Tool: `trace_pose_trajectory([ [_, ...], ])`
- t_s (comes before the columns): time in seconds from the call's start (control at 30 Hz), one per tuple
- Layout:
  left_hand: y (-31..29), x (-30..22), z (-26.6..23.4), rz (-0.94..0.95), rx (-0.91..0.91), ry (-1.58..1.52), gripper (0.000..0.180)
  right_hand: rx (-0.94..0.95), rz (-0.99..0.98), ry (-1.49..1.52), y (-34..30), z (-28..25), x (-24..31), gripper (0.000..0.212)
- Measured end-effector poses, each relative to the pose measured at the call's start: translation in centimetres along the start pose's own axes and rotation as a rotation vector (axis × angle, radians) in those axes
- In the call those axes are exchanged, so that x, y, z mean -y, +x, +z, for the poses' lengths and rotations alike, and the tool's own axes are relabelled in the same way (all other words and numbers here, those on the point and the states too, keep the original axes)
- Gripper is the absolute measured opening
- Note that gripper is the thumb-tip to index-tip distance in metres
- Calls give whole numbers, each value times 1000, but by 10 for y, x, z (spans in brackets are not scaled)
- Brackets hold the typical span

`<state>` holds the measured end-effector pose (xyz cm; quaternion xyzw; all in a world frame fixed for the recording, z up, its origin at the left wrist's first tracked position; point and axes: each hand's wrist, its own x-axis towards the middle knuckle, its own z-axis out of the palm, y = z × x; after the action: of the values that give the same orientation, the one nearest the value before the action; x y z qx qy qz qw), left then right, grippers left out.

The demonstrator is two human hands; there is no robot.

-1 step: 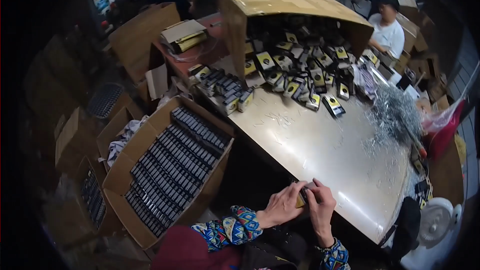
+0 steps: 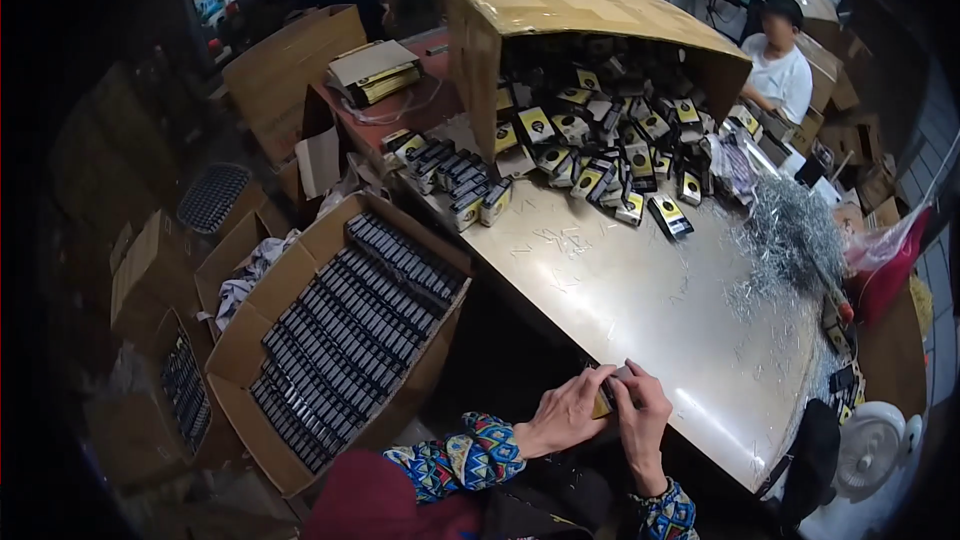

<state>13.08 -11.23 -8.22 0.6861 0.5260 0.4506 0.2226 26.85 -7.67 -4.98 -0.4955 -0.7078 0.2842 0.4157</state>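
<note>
At the near edge of the table, my left hand point(image 2: 568, 408) and my right hand point(image 2: 643, 410) are together, both closed on a small black-and-yellow box point(image 2: 602, 404). My fingers cover most of the box, so its open or closed end is hidden. Further back, a heap of similar small boxes point(image 2: 640, 155) spills onto the metal tabletop point(image 2: 600, 280) from a large cardboard carton point(image 2: 600, 10) lying on its side. Left of my hands, a deep open carton point(image 2: 240, 365) holds tight rows of small dark boxes point(image 2: 345, 340).
A tangled pile of thin silvery pieces point(image 2: 785, 235) lies on the table's right side. Several boxes stand in a row point(image 2: 455, 175) at its left edge. A small white fan point(image 2: 872, 450) is at the right. Across the table sits a person in white point(image 2: 780, 70).
The whole view has shifted very slightly. My hands keep the same grip on the small box, and nothing on the table has moved.
</note>
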Motion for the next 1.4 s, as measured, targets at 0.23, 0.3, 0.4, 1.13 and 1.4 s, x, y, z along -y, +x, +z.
trace_pose_trajectory([
  [0.23,6,0,-10,26,-65,35,60,65,-88,102,-15,-6,8,17],
  [0.3,13,-1,-9,-43,-43,32,58,30,70,176,-13,-1,13,18],
  [0.4,14,-9,-17,-238,-91,76,54,102,212,404,-8,-1,14,19],
  [1.13,13,-6,-12,-250,-8,11,37,-105,-461,-74,-13,16,9,22],
  [1.4,65,1,-7,130,-65,66,63,-366,-175,-165,24,-47,-53,24],
])
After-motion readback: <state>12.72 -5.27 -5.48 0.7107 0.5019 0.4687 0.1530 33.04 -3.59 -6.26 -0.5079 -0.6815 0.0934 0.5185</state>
